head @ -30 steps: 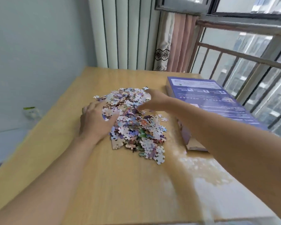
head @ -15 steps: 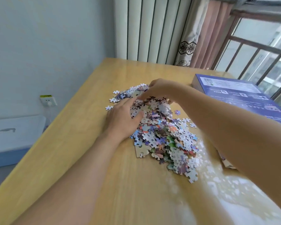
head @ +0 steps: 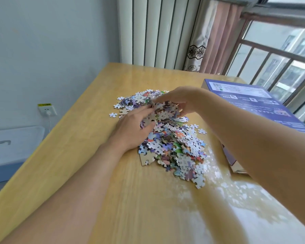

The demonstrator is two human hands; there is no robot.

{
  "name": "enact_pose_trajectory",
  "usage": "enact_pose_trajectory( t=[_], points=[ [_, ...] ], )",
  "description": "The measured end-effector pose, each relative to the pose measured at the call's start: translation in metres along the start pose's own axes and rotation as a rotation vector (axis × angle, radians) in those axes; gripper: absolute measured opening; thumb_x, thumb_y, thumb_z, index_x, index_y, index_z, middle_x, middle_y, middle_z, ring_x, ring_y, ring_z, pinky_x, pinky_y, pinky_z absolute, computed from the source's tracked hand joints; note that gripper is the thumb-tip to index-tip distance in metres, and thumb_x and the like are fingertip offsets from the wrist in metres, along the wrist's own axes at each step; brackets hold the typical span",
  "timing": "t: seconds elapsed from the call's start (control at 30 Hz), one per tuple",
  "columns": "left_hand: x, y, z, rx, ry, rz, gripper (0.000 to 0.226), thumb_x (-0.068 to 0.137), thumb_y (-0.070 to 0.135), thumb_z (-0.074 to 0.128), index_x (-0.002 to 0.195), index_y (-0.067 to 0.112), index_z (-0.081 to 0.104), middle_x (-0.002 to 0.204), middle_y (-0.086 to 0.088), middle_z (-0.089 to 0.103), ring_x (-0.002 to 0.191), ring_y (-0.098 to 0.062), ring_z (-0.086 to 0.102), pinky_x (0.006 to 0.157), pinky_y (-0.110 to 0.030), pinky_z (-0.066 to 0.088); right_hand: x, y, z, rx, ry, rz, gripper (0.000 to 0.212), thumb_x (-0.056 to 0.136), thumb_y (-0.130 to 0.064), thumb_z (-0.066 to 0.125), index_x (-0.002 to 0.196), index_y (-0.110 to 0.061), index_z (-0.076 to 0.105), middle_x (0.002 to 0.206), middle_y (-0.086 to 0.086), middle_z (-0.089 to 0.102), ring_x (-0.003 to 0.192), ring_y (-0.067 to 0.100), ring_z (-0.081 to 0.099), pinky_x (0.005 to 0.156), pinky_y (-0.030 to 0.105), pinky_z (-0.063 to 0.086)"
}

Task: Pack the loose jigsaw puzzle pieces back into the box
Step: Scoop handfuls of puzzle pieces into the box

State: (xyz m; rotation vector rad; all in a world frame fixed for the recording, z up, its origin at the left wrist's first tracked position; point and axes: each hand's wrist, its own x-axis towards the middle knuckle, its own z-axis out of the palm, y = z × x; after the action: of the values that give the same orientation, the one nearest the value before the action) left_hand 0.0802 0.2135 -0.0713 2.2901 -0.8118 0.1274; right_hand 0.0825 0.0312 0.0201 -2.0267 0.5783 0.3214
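Note:
A heap of loose jigsaw puzzle pieces [head: 176, 148] lies on the wooden table [head: 77, 155]. My left hand [head: 132, 127] and my right hand [head: 180, 101] cup a handful of pieces [head: 163, 112] between them, lifted slightly above the heap's far part. The fingers of both hands curl around that handful. The purple puzzle box [head: 250, 104] stands at the right, partly hidden behind my right forearm. A few stray pieces [head: 113, 115] lie to the left of the heap.
A wall socket [head: 47, 110] and a white-and-blue bin [head: 11, 148] sit left of the table, below its edge. Behind the table are a ribbed radiator panel [head: 158, 32], a curtain [head: 211, 39] and a window with railings [head: 278, 55].
Both hands have closed in on the far part of the heap and scooped up a handful of pieces between them. My view has swung slightly left and closer.

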Motion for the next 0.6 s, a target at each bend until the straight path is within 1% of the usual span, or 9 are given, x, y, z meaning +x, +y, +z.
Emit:
enact_pose_trajectory(
  t=[0.07, 0.1, 0.17, 0.27, 0.33, 0.4, 0.47, 0.53, 0.6],
  points=[
    [0.0, 0.001, 0.0, 0.008, -0.028, 0.034, 0.047, 0.097, 0.042, 0.053, 0.143, 0.037, 0.047, 0.153, 0.015, 0.04, 0.14, -0.009, 0.037, 0.115, -0.041, 0.034, -0.001, -0.001, 0.005, 0.006, 0.016, 0.0, 0.072, 0.078, -0.033, 0.084, 0.132, -0.003, 0.047, 0.136, 0.017, 0.054, 0.118, 0.036, 0.053, 0.093, 0.046, 0.048],
    [-0.001, 0.001, -0.001, 0.001, -0.032, 0.044, 0.045, 0.097, 0.039, 0.053, 0.142, 0.035, 0.049, 0.15, 0.014, 0.044, 0.138, -0.009, 0.04, 0.113, -0.042, 0.036, 0.0, -0.001, 0.007, 0.004, 0.033, -0.004, 0.074, 0.078, -0.031, 0.084, 0.134, -0.001, 0.047, 0.138, 0.017, 0.053, 0.116, 0.035, 0.053, 0.095, 0.046, 0.046],
    [-0.002, 0.002, -0.002, -0.038, -0.008, 0.052, 0.04, 0.098, 0.034, 0.053, 0.138, 0.034, 0.053, 0.144, 0.014, 0.051, 0.131, -0.009, 0.047, 0.109, -0.039, 0.04, 0.003, 0.0, 0.008, 0.003, 0.061, -0.009, 0.071, 0.076, -0.027, 0.085, 0.132, 0.0, 0.051, 0.132, 0.017, 0.057, 0.102, 0.031, 0.054, 0.093, 0.043, 0.049],
    [-0.004, 0.002, -0.003, -0.098, 0.077, 0.065, 0.029, 0.098, 0.031, 0.055, 0.126, 0.029, 0.061, 0.135, 0.014, 0.057, 0.123, -0.005, 0.05, 0.105, -0.03, 0.039, 0.002, 0.006, 0.001, -0.007, 0.067, -0.016, 0.064, 0.076, -0.029, 0.086, 0.125, 0.0, 0.058, 0.119, 0.013, 0.061, 0.084, 0.026, 0.055, 0.096, 0.048, 0.053],
    [-0.003, 0.001, -0.002, -0.113, 0.127, 0.067, 0.021, 0.096, 0.031, 0.058, 0.117, 0.027, 0.063, 0.124, 0.013, 0.06, 0.116, -0.005, 0.053, 0.101, -0.031, 0.042, -0.004, 0.012, -0.007, 0.04, 0.091, -0.04, 0.064, 0.075, -0.025, 0.087, 0.128, -0.004, 0.058, 0.123, 0.012, 0.061, 0.095, 0.03, 0.061, 0.092, 0.05, 0.055],
    [-0.002, -0.001, -0.002, -0.115, 0.156, 0.059, 0.019, 0.095, 0.033, 0.059, 0.112, 0.027, 0.063, 0.118, 0.013, 0.059, 0.112, -0.006, 0.053, 0.097, -0.032, 0.044, -0.013, 0.018, -0.015, 0.113, 0.124, -0.088, 0.07, 0.076, -0.019, 0.086, 0.138, -0.009, 0.053, 0.122, 0.007, 0.059, 0.107, 0.032, 0.061, 0.087, 0.048, 0.054],
    [-0.001, -0.001, 0.0, -0.105, 0.164, 0.054, 0.02, 0.094, 0.034, 0.06, 0.113, 0.027, 0.063, 0.119, 0.013, 0.058, 0.112, -0.007, 0.053, 0.095, -0.031, 0.042, -0.024, 0.025, -0.022, 0.133, 0.17, -0.14, 0.069, 0.076, -0.018, 0.086, 0.138, -0.013, 0.055, 0.122, 0.005, 0.063, 0.108, 0.029, 0.061, 0.088, 0.047, 0.053],
    [-0.002, 0.0, 0.0, -0.103, 0.173, 0.06, 0.021, 0.094, 0.033, 0.062, 0.114, 0.026, 0.063, 0.119, 0.012, 0.059, 0.112, -0.008, 0.053, 0.094, -0.03, 0.042, -0.035, 0.034, -0.025, 0.076, 0.235, -0.2, 0.064, 0.076, -0.023, 0.087, 0.132, -0.016, 0.059, 0.114, 0.005, 0.068, 0.108, 0.026, 0.064, 0.092, 0.044, 0.054],
    [-0.003, 0.004, 0.0, -0.108, 0.2, 0.096, 0.019, 0.093, 0.031, 0.063, 0.111, 0.026, 0.065, 0.115, 0.012, 0.06, 0.109, -0.008, 0.055, 0.094, -0.03, 0.043, -0.049, 0.043, -0.026, 0.049, 0.275, -0.258, 0.061, 0.076, -0.026, 0.087, 0.131, -0.018, 0.06, 0.107, 0.005, 0.07, 0.103, 0.023, 0.067, 0.083, 0.035, 0.056]
  ],
)
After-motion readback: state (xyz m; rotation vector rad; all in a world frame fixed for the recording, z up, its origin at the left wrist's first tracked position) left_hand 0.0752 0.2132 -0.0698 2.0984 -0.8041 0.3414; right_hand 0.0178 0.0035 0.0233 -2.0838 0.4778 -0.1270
